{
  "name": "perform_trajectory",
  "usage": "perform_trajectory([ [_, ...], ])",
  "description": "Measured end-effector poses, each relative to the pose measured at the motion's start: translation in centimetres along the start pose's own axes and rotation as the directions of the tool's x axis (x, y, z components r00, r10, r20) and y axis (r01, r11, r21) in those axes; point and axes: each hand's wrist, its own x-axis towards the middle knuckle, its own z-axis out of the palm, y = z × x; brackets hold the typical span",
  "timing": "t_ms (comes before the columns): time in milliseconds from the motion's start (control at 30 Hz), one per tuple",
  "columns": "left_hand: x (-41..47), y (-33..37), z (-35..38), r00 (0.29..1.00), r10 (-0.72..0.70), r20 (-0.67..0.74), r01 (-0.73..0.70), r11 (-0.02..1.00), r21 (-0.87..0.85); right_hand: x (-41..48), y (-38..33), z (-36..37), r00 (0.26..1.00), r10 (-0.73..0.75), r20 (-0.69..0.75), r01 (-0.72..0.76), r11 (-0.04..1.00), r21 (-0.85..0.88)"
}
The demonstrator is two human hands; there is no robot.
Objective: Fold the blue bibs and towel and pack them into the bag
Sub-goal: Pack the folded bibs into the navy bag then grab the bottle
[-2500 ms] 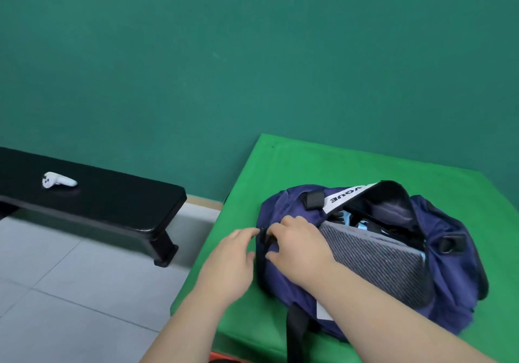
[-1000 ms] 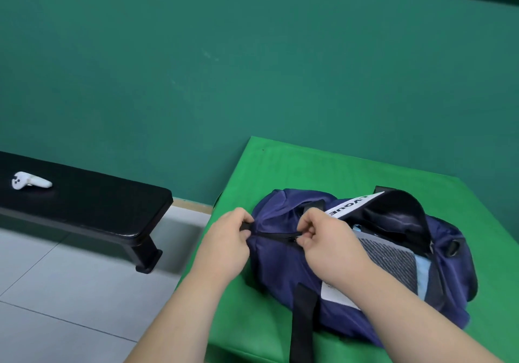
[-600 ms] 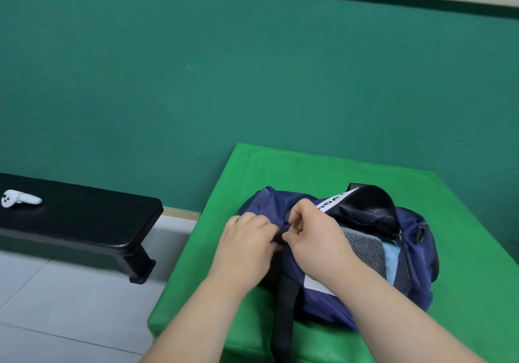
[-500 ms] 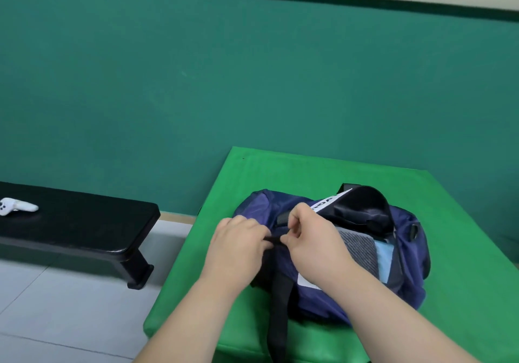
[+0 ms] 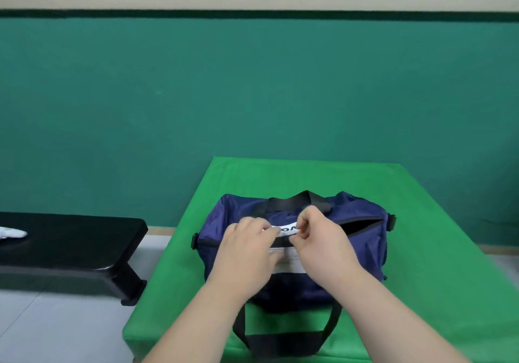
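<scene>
A navy blue bag lies on the green table, its black handle loop hanging over the front edge. My left hand grips the bag's top along the zipper line, beside a white label. My right hand pinches something small at the zipper, near the bag's middle. To the right of that hand a short dark gap of the opening still shows. No bibs or towel are visible; the bag's inside is hidden.
A black bench stands to the left on the grey tiled floor, with a white object lying at its far left. A teal wall rises behind the table. Bare green surface surrounds the bag.
The bag's mouth, wide open before with grey and light blue fabric showing, is now mostly shut. My right hand has travelled rightward along the zipper. The view has lifted and shifted.
</scene>
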Motion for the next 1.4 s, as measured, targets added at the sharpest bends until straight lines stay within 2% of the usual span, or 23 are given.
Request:
perform_trajectory([
  [100, 2.0, 2.5, 0.5, 0.999, 0.028, 0.041, -0.032, 0.994, 0.102, 0.1, 0.6, -0.4, 1.0, -0.016, -0.008, 0.016, 1.0, -0.001],
  [267, 3.2, 3.4, 0.7, 0.997, -0.026, 0.074, 0.017, 0.993, 0.12, 0.1, 3.4, -2.5, 0.999, 0.002, -0.043, -0.004, 0.999, -0.032],
  [333, 3.1, 2.8, 0.9, 0.994, -0.065, 0.083, 0.054, 0.991, 0.124, 0.4, 5.2, -4.2, 0.993, 0.039, -0.115, -0.044, 0.998, -0.044],
  [467, 2.7, 1.5, 1.3, 0.993, -0.103, 0.051, 0.099, 0.991, 0.085, 1.7, 10.5, -9.5, 0.942, 0.194, -0.274, -0.216, 0.975, -0.05],
  [567, 3.3, 3.0, 1.9, 0.995, -0.076, 0.061, 0.069, 0.993, 0.1, 2.4, 13.1, -11.2, 0.952, 0.206, -0.229, -0.246, 0.955, -0.166],
  [633, 3.6, 3.7, 2.2, 0.994, -0.068, 0.08, 0.059, 0.992, 0.11, 2.3, 13.8, -10.8, 0.971, 0.151, -0.188, -0.193, 0.953, -0.232],
  [767, 3.2, 2.9, 2.0, 0.988, -0.101, 0.113, 0.091, 0.992, 0.091, 2.0, 13.5, -9.4, 0.987, -0.07, -0.146, 0.01, 0.926, -0.378],
  [867, 2.1, 2.0, 1.4, 0.994, -0.073, 0.086, 0.071, 0.997, 0.026, 2.2, 13.0, -7.9, 0.978, -0.203, -0.041, 0.167, 0.89, -0.425],
  [933, 1.0, 0.4, 0.9, 0.994, -0.079, 0.081, 0.075, 0.996, 0.05, 3.1, 13.0, -7.2, 0.974, -0.224, 0.026, 0.208, 0.845, -0.493],
  [1067, -0.7, -4.4, 0.3, 0.973, -0.185, 0.14, 0.145, 0.955, 0.26, 5.0, 14.0, -7.1, 0.96, -0.273, 0.062, 0.255, 0.765, -0.591],
  [1200, -0.2, -6.5, 0.5, 0.951, -0.221, 0.214, 0.133, 0.922, 0.364, 6.5, 14.8, -7.6, 0.967, -0.253, 0.042, 0.227, 0.766, -0.602],
  [1267, 0.4, -6.7, 0.8, 0.95, -0.217, 0.223, 0.129, 0.928, 0.351, 7.1, 15.1, -7.7, 0.972, -0.229, 0.054, 0.218, 0.79, -0.573],
  [1333, 0.9, -7.0, 1.2, 0.947, -0.221, 0.231, 0.135, 0.932, 0.338, 7.3, 15.4, -7.4, 0.964, -0.231, 0.129, 0.264, 0.82, -0.508],
  [1400, 1.2, -7.2, 1.6, 0.947, -0.214, 0.238, 0.118, 0.924, 0.364, 7.3, 15.8, -6.8, 0.936, -0.252, 0.245, 0.346, 0.781, -0.519],
])
